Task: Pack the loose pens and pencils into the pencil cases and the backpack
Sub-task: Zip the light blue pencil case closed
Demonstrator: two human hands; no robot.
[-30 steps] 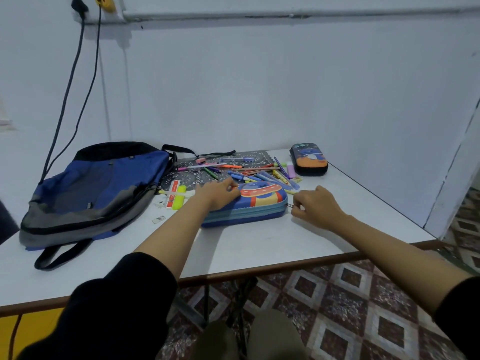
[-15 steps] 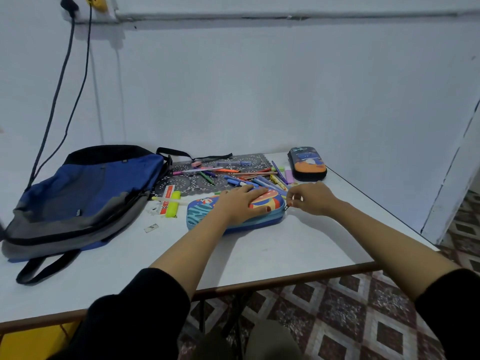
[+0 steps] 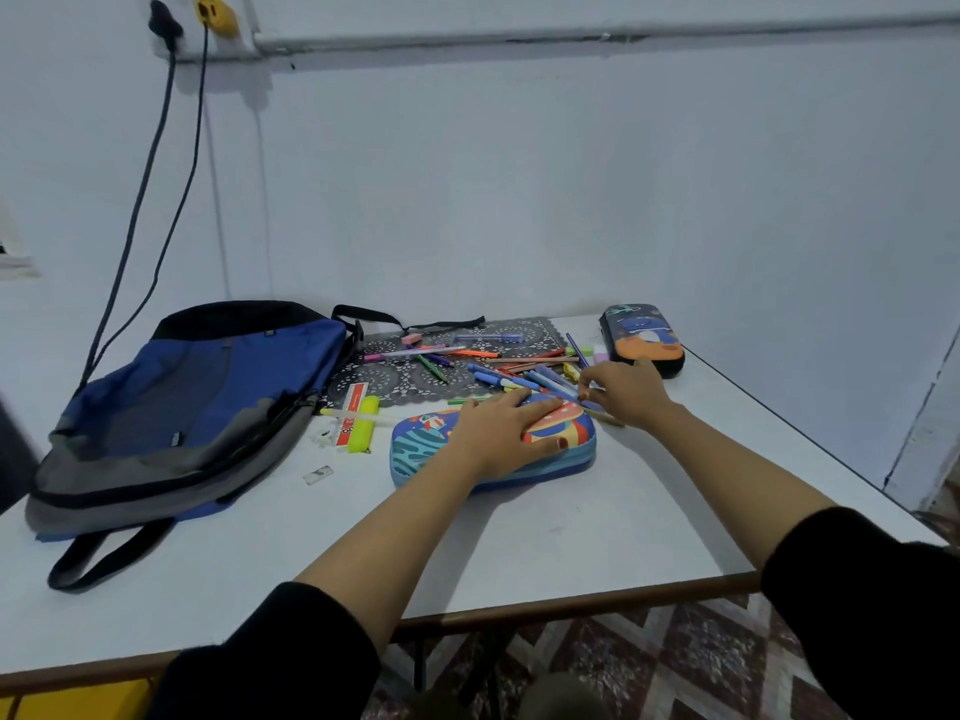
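Under left grip (image 3: 498,433), pencil case (image 3: 421,444), right grip (image 3: 623,392) at corner

Dim, cool light with a bluish cast lies evenly over the wall (image 3: 571,200) and the tabletop (image 3: 597,537). It comes from the left: the cables (image 3: 144,174) throw faint shadows to their right on the wall, and soft shadows spread right of the left forearm (image 3: 405,537) and under the pencil case (image 3: 415,449). The picture is soft; the pens (image 3: 498,379) smear. Wide-angle bending bows the pipe (image 3: 571,36) and the tabletop's right edge; a dark blur (image 3: 13,444) sits past its left edge
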